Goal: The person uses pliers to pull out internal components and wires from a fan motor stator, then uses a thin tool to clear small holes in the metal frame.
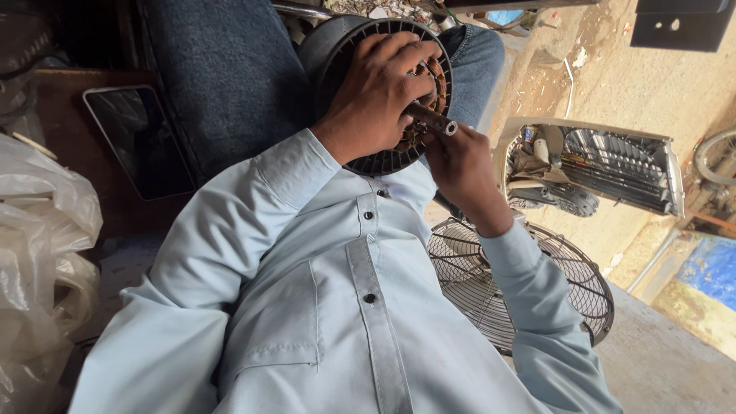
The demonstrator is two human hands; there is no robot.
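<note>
Left hand (383, 96) lies spread, fingers curled down; right hand (460, 165) is fisted just beside it, both sleeved forearms bent inward.

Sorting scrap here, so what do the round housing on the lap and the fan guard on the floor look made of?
Round housing: looks like dark moulded plastic, matte, with evenly ribbed slots; coppery windings show inside. Fan guard: thin metal wire, dull grey, probably steel.

Black ribbed motor housing (360, 46) (copper-brown windings (429, 92) inside); pale blue shirt (322, 307); grey wire fan guard (529, 291).
</note>
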